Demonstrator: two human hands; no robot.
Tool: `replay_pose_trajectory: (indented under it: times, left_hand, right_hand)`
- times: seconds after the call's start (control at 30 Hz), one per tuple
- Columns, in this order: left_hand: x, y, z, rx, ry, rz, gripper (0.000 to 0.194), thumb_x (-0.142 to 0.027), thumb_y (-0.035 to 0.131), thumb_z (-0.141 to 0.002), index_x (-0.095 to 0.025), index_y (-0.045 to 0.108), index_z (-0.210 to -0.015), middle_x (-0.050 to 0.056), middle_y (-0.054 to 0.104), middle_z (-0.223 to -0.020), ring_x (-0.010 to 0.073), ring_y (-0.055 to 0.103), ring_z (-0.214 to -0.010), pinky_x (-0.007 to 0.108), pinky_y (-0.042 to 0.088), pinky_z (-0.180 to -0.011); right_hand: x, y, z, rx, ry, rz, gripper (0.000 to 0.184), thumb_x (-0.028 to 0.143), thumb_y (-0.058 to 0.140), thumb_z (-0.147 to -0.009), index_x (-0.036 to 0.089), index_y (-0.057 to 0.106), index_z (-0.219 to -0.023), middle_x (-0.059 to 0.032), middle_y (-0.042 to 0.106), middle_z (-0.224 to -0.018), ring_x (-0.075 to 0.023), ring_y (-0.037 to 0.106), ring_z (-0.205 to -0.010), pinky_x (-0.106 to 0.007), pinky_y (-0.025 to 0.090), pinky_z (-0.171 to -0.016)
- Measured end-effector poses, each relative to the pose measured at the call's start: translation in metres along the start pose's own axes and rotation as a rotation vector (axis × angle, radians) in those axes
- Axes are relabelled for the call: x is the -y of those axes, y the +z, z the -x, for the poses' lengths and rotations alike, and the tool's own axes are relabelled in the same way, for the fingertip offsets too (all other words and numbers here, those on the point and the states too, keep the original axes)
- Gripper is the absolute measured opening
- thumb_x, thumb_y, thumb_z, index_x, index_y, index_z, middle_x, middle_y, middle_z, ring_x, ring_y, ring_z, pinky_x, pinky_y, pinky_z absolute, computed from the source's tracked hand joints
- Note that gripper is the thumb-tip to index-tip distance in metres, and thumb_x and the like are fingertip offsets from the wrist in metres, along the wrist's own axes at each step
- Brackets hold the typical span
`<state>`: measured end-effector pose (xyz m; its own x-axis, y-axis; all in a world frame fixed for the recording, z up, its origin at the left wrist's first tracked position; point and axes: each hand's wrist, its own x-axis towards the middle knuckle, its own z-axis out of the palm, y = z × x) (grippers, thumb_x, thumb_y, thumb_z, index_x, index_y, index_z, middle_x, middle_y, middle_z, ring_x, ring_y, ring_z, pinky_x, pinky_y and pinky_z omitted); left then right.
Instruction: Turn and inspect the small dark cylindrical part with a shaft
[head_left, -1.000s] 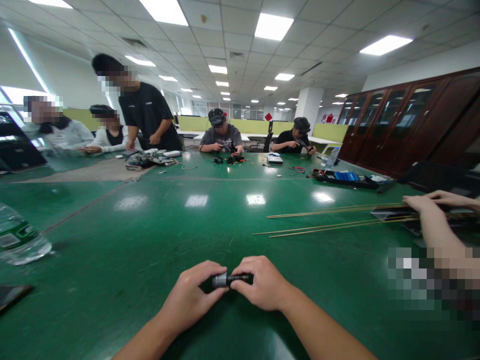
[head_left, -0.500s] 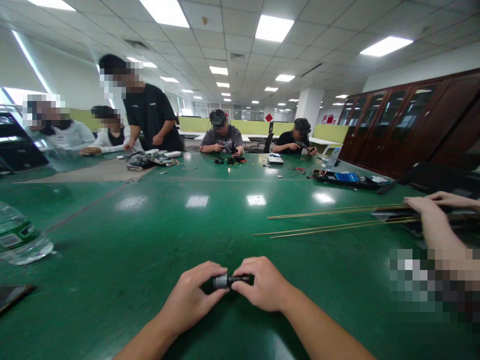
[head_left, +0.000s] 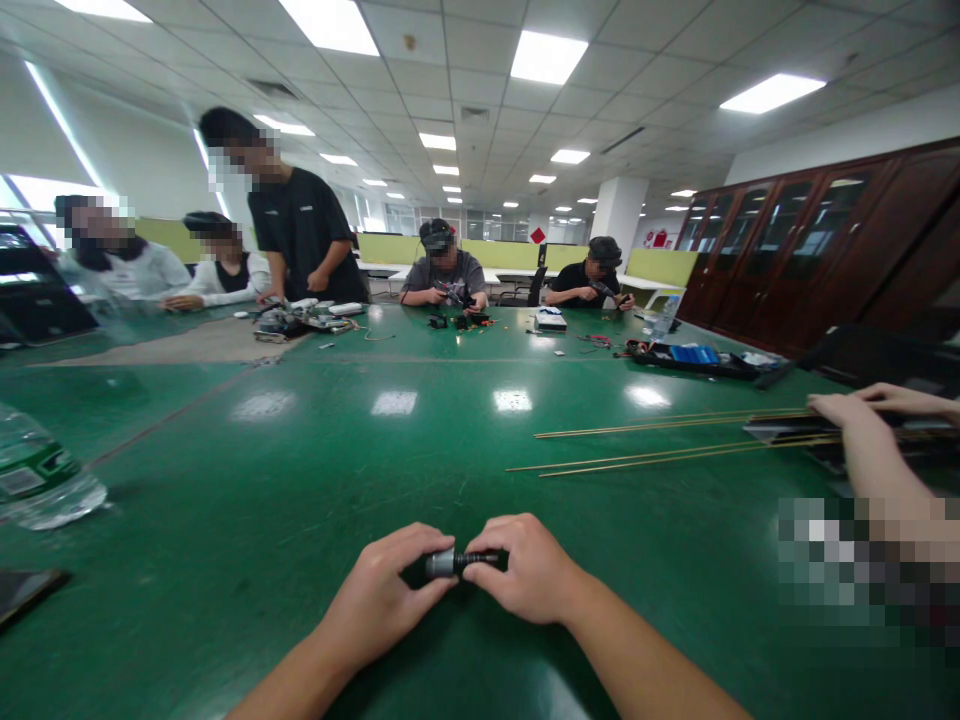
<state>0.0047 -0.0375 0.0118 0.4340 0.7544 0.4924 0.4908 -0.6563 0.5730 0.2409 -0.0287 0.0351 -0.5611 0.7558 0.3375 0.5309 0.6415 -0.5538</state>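
Note:
Between my two hands, low over the green table, lies a small cylindrical part (head_left: 441, 563) with a silver-grey band and a narrower, ribbed black end. My left hand (head_left: 394, 580) wraps thumb and fingers around its wide grey end. With thumb and fingertips, my right hand (head_left: 525, 565) pinches the thin ribbed end from the right. The two hands nearly meet at the middle of the part. Its outer left end is partly hidden by my left fingers, and I cannot make out its exact kind.
A water bottle (head_left: 41, 475) and a dark flat object (head_left: 26, 595) are at the left. Long thin brass-coloured rods (head_left: 637, 428) reach in from the right, beside another person's hand (head_left: 851, 410). Electronic parts (head_left: 300, 318) and a black tray (head_left: 690, 358) lie farther back, near several people.
My hands and the cylindrical part look unmoved. Across the table, the standing person and the person at far left have shifted slightly.

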Motion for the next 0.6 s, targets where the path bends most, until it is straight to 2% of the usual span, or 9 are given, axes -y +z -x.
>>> replay_pose_trajectory:
  times: [0.6]
  left_hand:
    - [0.0010, -0.0003, -0.0009, 0.004, -0.011, 0.001, 0.027, -0.025, 0.070, -0.086, -0.025, 0.067, -0.113, 0.006, 0.070, -0.105, 0.0194, 0.067, -0.097, 0.030, 0.057, -0.086]
  right_hand:
    - [-0.0004, -0.0013, 0.0007, 0.005, 0.009, 0.010, 0.013, 0.031, 0.068, -0.087, 0.022, 0.077, -0.092, -0.0022, 0.070, -0.079, -0.0168, 0.064, -0.075, -0.026, 0.045, -0.071]
